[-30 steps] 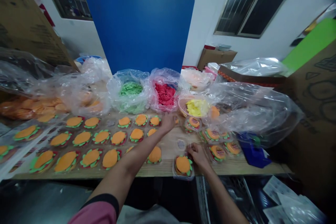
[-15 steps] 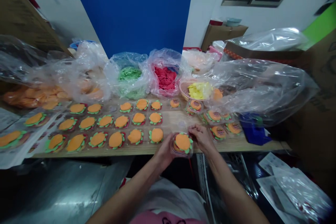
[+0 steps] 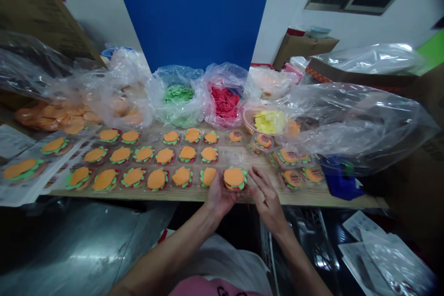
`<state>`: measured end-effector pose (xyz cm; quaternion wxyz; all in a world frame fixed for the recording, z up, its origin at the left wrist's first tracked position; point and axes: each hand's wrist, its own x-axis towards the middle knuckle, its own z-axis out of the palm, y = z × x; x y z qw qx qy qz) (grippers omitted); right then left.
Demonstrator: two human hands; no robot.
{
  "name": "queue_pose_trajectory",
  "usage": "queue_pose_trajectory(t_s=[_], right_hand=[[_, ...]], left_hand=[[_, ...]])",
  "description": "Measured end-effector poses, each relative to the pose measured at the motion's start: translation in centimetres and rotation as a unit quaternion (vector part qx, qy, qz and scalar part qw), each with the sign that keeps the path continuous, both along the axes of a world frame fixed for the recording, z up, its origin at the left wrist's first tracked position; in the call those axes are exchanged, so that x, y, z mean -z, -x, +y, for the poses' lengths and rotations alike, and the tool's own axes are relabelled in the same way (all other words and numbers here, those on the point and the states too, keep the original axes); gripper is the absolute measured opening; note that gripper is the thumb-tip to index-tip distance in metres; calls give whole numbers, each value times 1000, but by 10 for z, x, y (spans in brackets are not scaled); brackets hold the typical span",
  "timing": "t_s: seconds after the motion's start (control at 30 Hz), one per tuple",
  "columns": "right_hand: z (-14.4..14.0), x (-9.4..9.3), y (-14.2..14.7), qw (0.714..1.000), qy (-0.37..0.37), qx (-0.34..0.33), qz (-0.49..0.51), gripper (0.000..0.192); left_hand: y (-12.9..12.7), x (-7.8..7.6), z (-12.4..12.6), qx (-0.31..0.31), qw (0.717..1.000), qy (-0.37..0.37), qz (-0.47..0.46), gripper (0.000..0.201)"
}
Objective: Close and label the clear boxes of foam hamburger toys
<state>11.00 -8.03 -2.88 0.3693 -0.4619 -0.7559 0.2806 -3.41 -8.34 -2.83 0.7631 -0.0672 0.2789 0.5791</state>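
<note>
While the left hand (image 3: 218,194) cups a clear tub w/ a burger-shaped toy (image 3: 235,178) at the near edge of the wooden table (image 3: 312,196), fingers curled under it, the right hand (image 3: 266,196) lies open & flat just beside it, holding nothing. Approx. three rows of finished burgers (image 3: 157,155) already sit to the left, w/ a few lidded tubs (image 3: 294,176) on the right. Judging by the full bags of green pieces (image 3: 177,95), red pieces (image 3: 225,101) & yellow pieces (image 3: 265,121), plenty is left to do.

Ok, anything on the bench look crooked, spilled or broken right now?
Nothing looks spilled or broken. The burger toys lie in fairly even rows on the bench. The left hand holds one burger toy in a clear case at the front edge, the right hand open beside it. One small case sits alone past the back row.
</note>
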Motion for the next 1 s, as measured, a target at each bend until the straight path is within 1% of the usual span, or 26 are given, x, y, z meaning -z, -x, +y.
queue_pose_trajectory(t_s=[0.1, 0.23, 0.3, 0.37, 0.47, 0.53, 0.63, 0.7, 0.8, 0.87, 0.93, 1.0], right_hand=[[-10, 7, 9, 993, -61, -8, -98, 47], [-11, 12, 15, 963, -154, 2, -219, 57], [-10, 10, 16, 949, -171, 1, -265, 58], [-8, 6, 16, 937, -172, -6, -303, 56], [-6, 0, 16, 930, -161, -22, -331, 55], [-5, -2, 14, 934, -153, -33, -320, 57], [-4, -1, 10, 953, -155, -51, -254, 56], [-5, -1, 9, 961, -172, -77, -203, 51], [-9, -3, 10, 964, -184, -104, -159, 42], [-10, -6, 12, 971, -168, -104, -137, 37], [-6, -8, 15, 982, -128, -100, -92, 34], [5, -10, 17, 994, -77, -70, -23, 30]], left_hand=[[-3, -2, 0, -10, 1000, 11, 11, 42], [-4, -3, -1, -43, 999, 14, 31, 37], [-4, -3, -1, -39, 998, 18, 48, 38], [-2, -2, -1, -24, 998, 19, 51, 40], [1, -1, 0, -8, 999, 23, 35, 41], [4, -1, 1, -4, 999, 33, 26, 42], [9, -4, 2, -12, 999, 37, 29, 41], [12, -8, 3, -15, 999, 31, 31, 40], [15, -12, 5, -5, 999, 23, 26, 38], [17, -13, 7, 0, 1000, 17, 25, 37], [20, -13, 9, -5, 1000, 13, 25, 35], [24, -13, 10, -15, 1000, 11, 24, 36]])
